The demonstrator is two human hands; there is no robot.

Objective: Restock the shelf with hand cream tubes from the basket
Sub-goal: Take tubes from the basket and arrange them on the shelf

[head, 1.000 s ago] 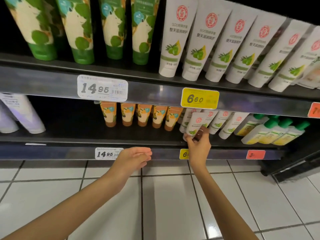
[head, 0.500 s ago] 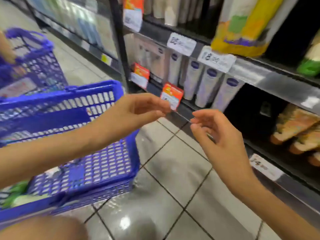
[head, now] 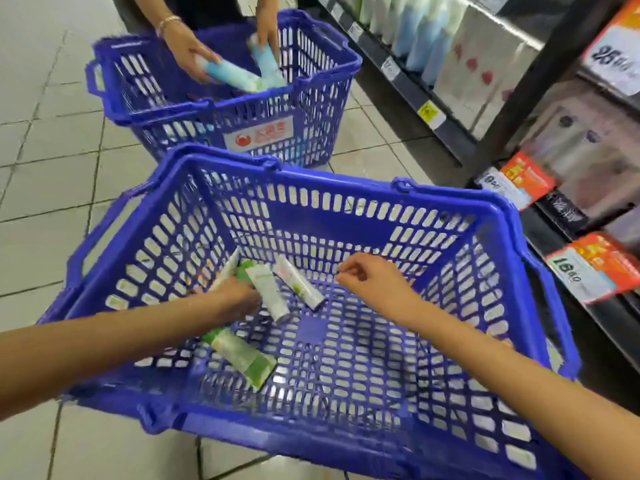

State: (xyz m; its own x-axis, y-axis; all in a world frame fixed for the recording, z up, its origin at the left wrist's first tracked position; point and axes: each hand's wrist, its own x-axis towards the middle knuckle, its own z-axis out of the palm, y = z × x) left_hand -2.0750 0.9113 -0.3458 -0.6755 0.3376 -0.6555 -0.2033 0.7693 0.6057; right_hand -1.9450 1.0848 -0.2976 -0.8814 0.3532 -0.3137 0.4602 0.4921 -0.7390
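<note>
Down inside the blue basket (head: 512,216), your left hand (head: 239,296) is on a small bunch of hand cream tubes (head: 272,296). Your fingers on that hand are tucked under it and blurred, so you cannot tell if they grip a tube or only touch it. One thin tube (head: 228,268) pokes out past that hand toward the basket's far wall. Another white tube (head: 299,284) lies just beside the bunch, near the middle of the basket. A green tube (head: 242,355) lies closer to the basket's near wall, by your left arm.

Your right hand (head: 374,282) hangs over the middle of the basket. Its fingers (head: 346,271) are loosely bent and hold nothing.

You can count only four tubes in the basket, so the job looks close to its end. None of them has been lifted out yet. Each one has to go up onto the shelf (head: 450,140), which runs along the basket's right side. The spot meant for these tubes does not show.

Beyond the basket's far wall stands a second basket (head: 225,109), where another person is picking up blue tubes.
</note>
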